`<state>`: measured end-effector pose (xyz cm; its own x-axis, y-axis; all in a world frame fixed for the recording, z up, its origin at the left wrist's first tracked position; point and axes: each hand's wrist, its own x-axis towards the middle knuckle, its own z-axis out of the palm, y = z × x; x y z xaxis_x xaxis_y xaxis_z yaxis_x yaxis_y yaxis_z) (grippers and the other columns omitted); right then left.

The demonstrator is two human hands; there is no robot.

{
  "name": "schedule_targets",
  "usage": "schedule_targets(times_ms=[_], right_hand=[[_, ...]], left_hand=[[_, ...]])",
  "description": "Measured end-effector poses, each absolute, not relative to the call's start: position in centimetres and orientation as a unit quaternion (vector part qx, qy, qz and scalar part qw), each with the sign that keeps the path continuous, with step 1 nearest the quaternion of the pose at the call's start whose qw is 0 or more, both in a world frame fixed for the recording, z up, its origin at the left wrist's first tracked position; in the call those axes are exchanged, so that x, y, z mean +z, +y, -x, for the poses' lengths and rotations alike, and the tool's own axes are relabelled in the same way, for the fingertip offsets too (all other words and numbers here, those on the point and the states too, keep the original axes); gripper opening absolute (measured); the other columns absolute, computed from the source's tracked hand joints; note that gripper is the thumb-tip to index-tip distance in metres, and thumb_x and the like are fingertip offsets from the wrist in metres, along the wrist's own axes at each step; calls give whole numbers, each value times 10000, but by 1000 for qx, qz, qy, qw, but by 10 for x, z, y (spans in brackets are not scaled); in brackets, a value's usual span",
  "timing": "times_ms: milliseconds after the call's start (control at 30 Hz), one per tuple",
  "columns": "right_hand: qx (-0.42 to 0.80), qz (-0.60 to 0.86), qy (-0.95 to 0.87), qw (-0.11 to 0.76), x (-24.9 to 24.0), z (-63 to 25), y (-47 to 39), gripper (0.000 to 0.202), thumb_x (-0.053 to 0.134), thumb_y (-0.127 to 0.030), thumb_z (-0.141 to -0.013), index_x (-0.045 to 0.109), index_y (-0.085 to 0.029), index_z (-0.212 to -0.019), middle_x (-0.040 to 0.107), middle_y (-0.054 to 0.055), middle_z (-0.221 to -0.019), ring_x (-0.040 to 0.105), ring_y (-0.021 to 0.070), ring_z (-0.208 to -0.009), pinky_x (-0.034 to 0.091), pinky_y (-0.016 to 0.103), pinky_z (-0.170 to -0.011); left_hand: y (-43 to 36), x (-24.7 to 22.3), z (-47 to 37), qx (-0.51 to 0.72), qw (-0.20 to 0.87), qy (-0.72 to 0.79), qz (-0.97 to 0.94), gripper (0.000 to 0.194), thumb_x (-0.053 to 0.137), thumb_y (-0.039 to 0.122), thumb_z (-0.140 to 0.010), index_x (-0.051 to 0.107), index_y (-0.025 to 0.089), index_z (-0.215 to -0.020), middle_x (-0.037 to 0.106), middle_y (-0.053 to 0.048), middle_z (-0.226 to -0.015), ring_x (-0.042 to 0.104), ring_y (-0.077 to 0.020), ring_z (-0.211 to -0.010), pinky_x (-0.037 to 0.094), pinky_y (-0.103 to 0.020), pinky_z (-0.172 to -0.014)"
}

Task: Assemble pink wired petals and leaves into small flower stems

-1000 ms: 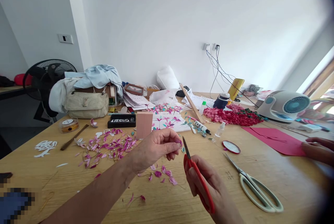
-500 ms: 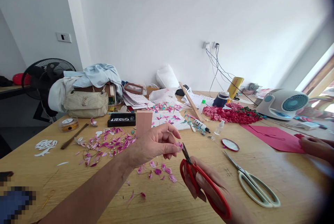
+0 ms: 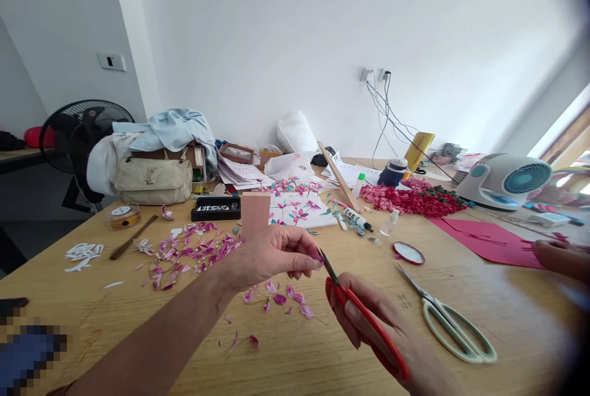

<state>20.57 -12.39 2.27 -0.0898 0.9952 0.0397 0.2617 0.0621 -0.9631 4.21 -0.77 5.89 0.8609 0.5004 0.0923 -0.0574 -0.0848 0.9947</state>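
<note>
Left hand (image 3: 276, 254): thumb and index finger pinch a small magenta petal piece (image 3: 318, 256), the other fingers curled beneath.
Right hand (image 3: 362, 307): fingers grasp the red-handled scissors (image 3: 378, 333), the blades angled up and leftward.
Petal piece: at the left fingertips, above the wooden table (image 3: 295, 362), with the scissor tips right beside it; whether they touch, I cannot tell.
Loose petals (image 3: 279, 300): pink and magenta, scattered on the table below the left hand.
Wired petal pile (image 3: 216, 248): spread left of the upright wooden block (image 3: 255, 214), thin stems and pale beads among the pieces.
Floral sheet (image 3: 302, 210): white with pink blossoms, just behind and to the right of the block.
Black tray (image 3: 216, 208): left of the block, holding small white pieces.
Pale-green-handled scissors (image 3: 458, 329): lying on the table to the right of the right hand.
Round dish (image 3: 409, 253): red-rimmed, beyond those scissors.
Glue bottle (image 3: 357, 219): lying on its side, black tip pointing right.
Co-worker's hand (image 3: 565, 259): at the right edge, by the red sheet (image 3: 495, 242).
</note>
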Motion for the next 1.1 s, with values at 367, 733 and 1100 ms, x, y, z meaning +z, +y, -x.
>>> schedule_targets(times_ms=[367, 733, 1100], right_hand=[[422, 547, -581, 430, 15, -211, -125, 416, 467, -562, -798, 431, -173, -657, 330, -51, -516, 249, 70, -459, 193, 204, -425], [421, 554, -573, 433, 12, -214, -124, 407, 460, -564, -797, 431, -181, -662, 327, -53, -512, 268, 76, -448, 228, 199, -419], [386, 498, -540, 558, 42, -200, -96, 313, 685, -368, -656, 520, -170, -833, 538, 5, -747, 474, 143, -664, 356, 239, -572]], left_hand=[[-7, 58, -43, 201, 659, 153, -708, 151, 629, 258, -706, 592, 125, -768, 533, -2, -667, 455, -72, -588, 351, -200, -556], [-5, 60, -39, 205, 636, 161, -726, 182, 617, 274, -715, 571, 126, -809, 538, -5, -666, 450, -71, -583, 348, -195, -547], [-9, 61, -39, 245, 513, 151, -809, 130, 545, 280, -778, 572, 160, -819, 516, 13, -665, 442, -90, -623, 341, -210, -579]])
